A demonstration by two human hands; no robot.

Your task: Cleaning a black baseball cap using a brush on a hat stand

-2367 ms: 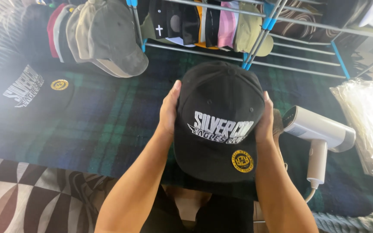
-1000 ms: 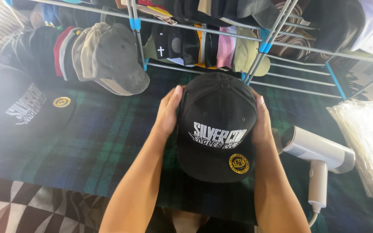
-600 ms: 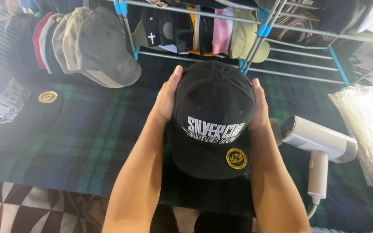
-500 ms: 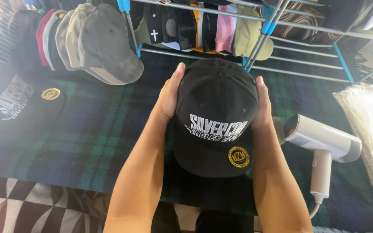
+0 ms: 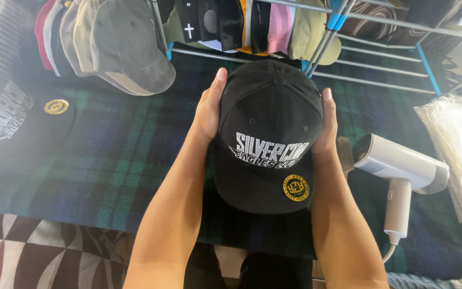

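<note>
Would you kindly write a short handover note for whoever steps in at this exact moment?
Left hand: flat against the left side of the black cap, gripping it.
Right hand: gripping the cap's right side.
The cap is held above the dark plaid cloth, brim toward the person, round yellow sticker on the brim.
A white handheld steamer lies on the cloth to the right, untouched.
A second black cap lies at far left. More caps hang on the rack behind.
Clear plastic bags sit at far right.
</note>
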